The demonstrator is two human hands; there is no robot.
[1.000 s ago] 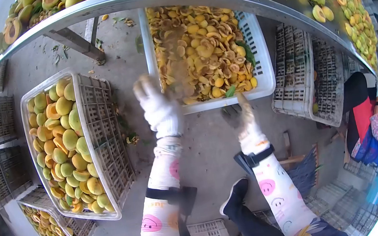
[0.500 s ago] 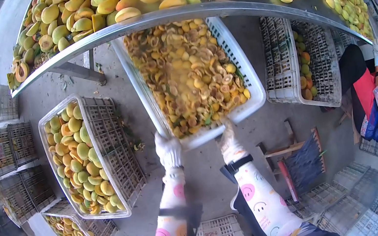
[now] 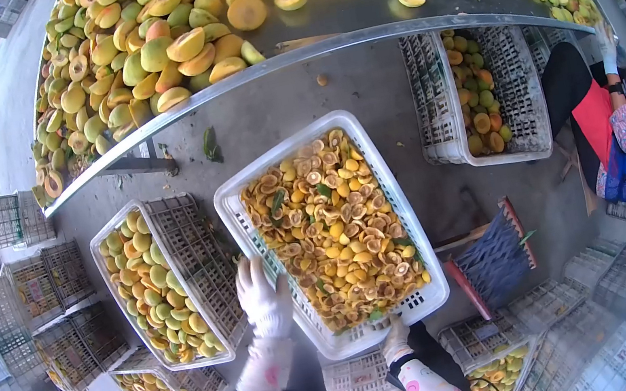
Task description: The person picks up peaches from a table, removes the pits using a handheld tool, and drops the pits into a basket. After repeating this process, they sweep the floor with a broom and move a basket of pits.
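Note:
A white plastic crate (image 3: pixel 421 249), filled with brown and yellow fruit scraps (image 3: pixel 339 228) and a few green leaves, sits in front of me at a slant. My right hand (image 3: pixel 395 338), in a pale glove, grips the crate's near rim. Alongside the crate's left wall is my left hand (image 3: pixel 262 295), in a white glove, its fingers stretched out and apart and its thumb side close to the rim. Both forearms wear white sleeves with smiley prints.
A metal table (image 3: pixel 381 3) heaped with halved fruit (image 3: pixel 143 54) runs across the top. To the left stands a crate of fruit (image 3: pixel 148 283); another fruit crate (image 3: pixel 477 92) is at right. A low stool (image 3: pixel 495 261) is right of me. A person (image 3: pixel 621 134) sits far right.
The crate of scraps has come out from under the table toward me. My left hand has left the near rim for the left side, opening; my right hand keeps hold.

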